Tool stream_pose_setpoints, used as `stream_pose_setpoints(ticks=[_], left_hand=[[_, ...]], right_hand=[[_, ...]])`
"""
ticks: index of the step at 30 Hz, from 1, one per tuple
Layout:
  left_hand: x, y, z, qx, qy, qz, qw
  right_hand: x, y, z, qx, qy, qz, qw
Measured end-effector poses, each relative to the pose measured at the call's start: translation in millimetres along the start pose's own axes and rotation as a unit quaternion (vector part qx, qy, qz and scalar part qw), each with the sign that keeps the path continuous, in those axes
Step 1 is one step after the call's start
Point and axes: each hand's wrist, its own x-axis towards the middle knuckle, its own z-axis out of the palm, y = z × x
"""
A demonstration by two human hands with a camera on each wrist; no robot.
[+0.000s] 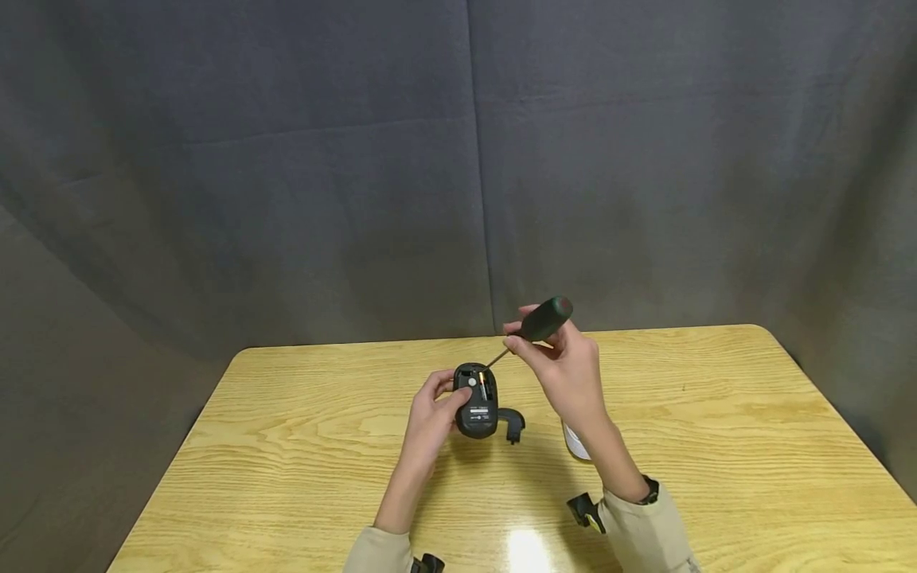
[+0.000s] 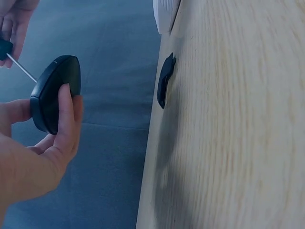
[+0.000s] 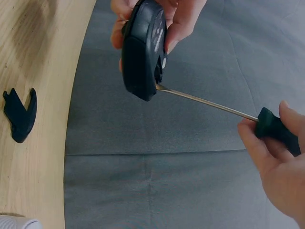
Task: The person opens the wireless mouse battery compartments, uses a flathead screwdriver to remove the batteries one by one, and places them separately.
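Above the table my left hand (image 1: 430,414) grips a black computer mouse (image 1: 476,418), underside facing me, thumb across it. Its battery compartment is uncovered, and a battery (image 1: 483,387) lies inside. My right hand (image 1: 569,370) holds a screwdriver (image 1: 546,318) by its dark green handle. The screwdriver's thin metal shaft (image 3: 209,103) slants to the mouse, its tip at the end of the compartment. Whether the tip touches the battery I cannot tell. On the table beside the mouse lies a curved black battery cover (image 3: 20,114), also visible in the left wrist view.
A white object (image 1: 575,443) stands on the table, partly hidden behind my right forearm; the right wrist view shows only its ribbed edge (image 3: 16,222). The light wooden table (image 1: 322,446) ends at a grey curtain (image 1: 344,199).
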Motion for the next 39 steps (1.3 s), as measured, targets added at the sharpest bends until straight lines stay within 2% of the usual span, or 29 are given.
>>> stream_pose_setpoints(ticks=[9, 15, 24, 32, 39], left_hand=[[0.0, 1.1, 1.1, -0.007, 0.000, -0.007, 0.9999], [0.3, 2.3, 0.8, -0.012, 0.003, -0.010, 0.9999], [-0.2, 2.8, 0.5, -0.012, 0.022, -0.020, 0.9995], [-1.2, 2.3, 0.9, -0.009, 0.018, -0.017, 0.9996], [-0.7, 2.7, 2.3, -0.018, 0.010, -0.012, 0.9997]], right_hand=[[0, 6, -0.5, 0.031, -0.022, 0.052, 0.998], [1, 10, 1.7, 0.069, -0.043, 0.062, 0.995], [-1, 12, 6.3, 0.055, -0.070, 0.058, 0.994], [-1, 11, 6.1, 0.046, -0.047, 0.071, 0.995], [-1, 13, 7.0, 0.080, -0.008, 0.102, 0.991]])
